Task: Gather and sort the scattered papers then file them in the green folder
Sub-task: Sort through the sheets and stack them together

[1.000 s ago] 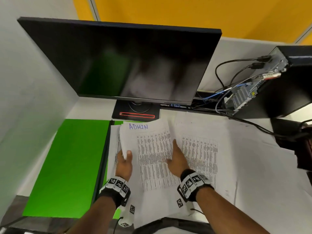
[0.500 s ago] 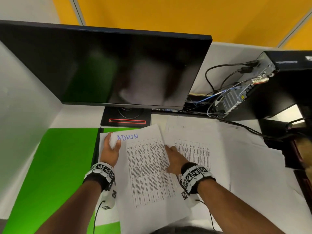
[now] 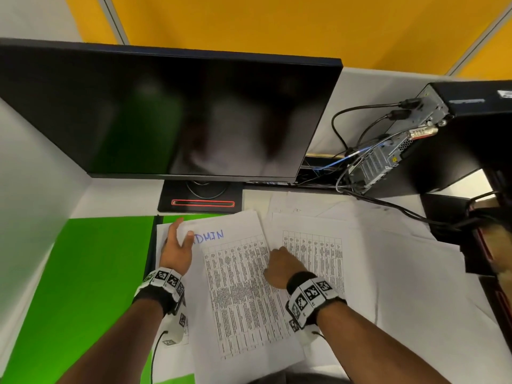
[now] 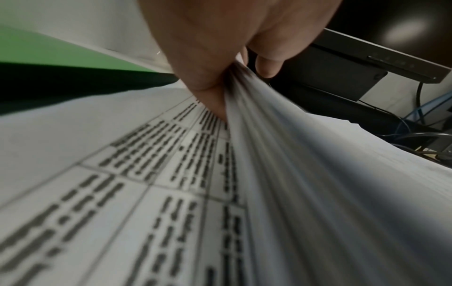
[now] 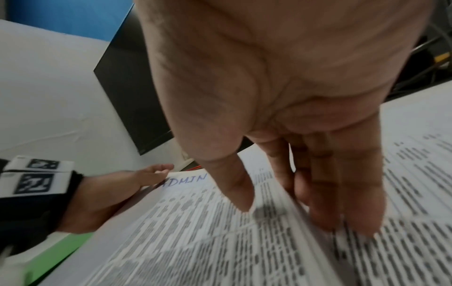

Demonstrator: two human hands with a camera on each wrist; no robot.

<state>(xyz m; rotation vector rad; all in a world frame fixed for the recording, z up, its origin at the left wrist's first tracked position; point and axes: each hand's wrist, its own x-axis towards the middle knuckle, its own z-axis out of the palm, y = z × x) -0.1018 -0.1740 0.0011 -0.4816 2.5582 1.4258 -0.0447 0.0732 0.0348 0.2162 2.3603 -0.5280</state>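
A: What takes up the most room?

B: The white bench [image 3: 432,328], with a dark monitor [image 3: 171,112] standing at its far side and a black computer case [image 3: 457,139] with cables at the far right. On the left of the bench lies the green folder [image 3: 83,286], open and flat.

A: And the papers?

B: Loose white sheets [image 3: 401,267] spread over the right half of the bench. Near the middle is a stack of printed pages [image 3: 241,295] with tables of text, its top sheet marked "ADMIN" in blue ink at the far left corner. The stack's left edge overlaps the right part of the folder.

A: What does the left hand do?

B: The left hand [image 3: 177,250] holds the stack at its far left corner, thumb on top beside the written word. In the left wrist view the thumb [image 4: 208,77] pinches a lifted bundle of pages, so its grip is closed on the stack.

A: And the right?

B: The right hand [image 3: 279,268] sits at the stack's right edge. In the right wrist view its fingers [image 5: 325,193] point down, fairly straight, under the raised edge of the pages, with the thumb above it. I cannot tell whether that grip is closed.
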